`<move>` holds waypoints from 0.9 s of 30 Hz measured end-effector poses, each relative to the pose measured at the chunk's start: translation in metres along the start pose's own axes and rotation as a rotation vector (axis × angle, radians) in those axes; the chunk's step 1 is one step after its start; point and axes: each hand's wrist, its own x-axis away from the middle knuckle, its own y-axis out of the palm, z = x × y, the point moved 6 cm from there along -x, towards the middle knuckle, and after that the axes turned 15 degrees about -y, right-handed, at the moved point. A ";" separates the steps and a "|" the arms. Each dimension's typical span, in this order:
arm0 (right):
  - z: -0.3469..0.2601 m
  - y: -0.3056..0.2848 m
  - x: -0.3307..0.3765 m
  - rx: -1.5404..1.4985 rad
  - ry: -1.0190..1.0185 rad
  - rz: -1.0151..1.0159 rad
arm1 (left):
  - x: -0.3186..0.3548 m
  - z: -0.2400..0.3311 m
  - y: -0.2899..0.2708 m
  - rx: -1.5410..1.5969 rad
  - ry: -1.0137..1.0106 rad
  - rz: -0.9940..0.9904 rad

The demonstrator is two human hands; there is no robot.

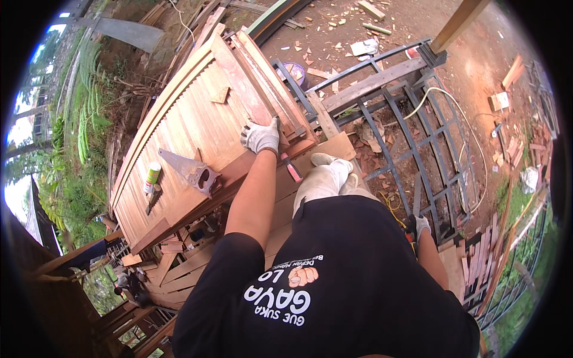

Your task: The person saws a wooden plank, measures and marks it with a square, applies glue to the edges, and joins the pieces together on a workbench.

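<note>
My left hand (261,136), in a pale work glove, lies on the near right part of a large slatted wooden panel (194,113), its fingers apart and holding nothing. Just beside it, a tool with a red handle (291,168) sits at the panel's edge, its head partly hidden. On the panel rest a handsaw (190,169), a white and green bottle (153,174), a small dark-handled tool (153,200) and a wood offcut (220,95). Low at my right side, my gloved right hand (422,225) is closed round a tool with a long grey blade (417,192), apparently a handsaw; its handle is mostly hidden.
A dark metal frame (389,134) stands to the right, with a pale hose (458,107) curving over it. Wood scraps and a purple bucket (293,73) lie beyond. Planks (280,206) extend under my feet. A wooden post (459,24) rises at far right.
</note>
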 end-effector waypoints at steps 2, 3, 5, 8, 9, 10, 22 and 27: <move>0.004 0.002 -0.014 0.084 0.124 -0.026 | -0.001 0.000 0.004 0.029 0.014 -0.025; -0.002 0.006 -0.017 0.112 0.182 -0.034 | 0.002 -0.002 0.001 0.070 0.029 -0.034; -0.039 0.024 -0.025 0.218 0.174 -0.057 | -0.001 -0.011 0.002 0.104 0.072 -0.014; -0.117 0.049 -0.029 0.345 0.000 -0.097 | 0.002 -0.015 -0.002 0.152 0.095 -0.023; -0.133 0.055 -0.037 0.324 -0.042 -0.118 | 0.002 -0.018 -0.002 0.159 0.087 -0.031; -0.150 0.063 -0.045 0.304 -0.083 -0.141 | 0.002 -0.021 -0.002 0.165 0.079 -0.039; -0.373 0.160 -0.150 0.954 -0.399 -0.162 | -0.003 -0.011 0.000 0.239 0.054 -0.127; -0.514 0.282 -0.138 1.318 -0.752 -0.225 | -0.002 -0.006 -0.008 0.203 0.002 -0.070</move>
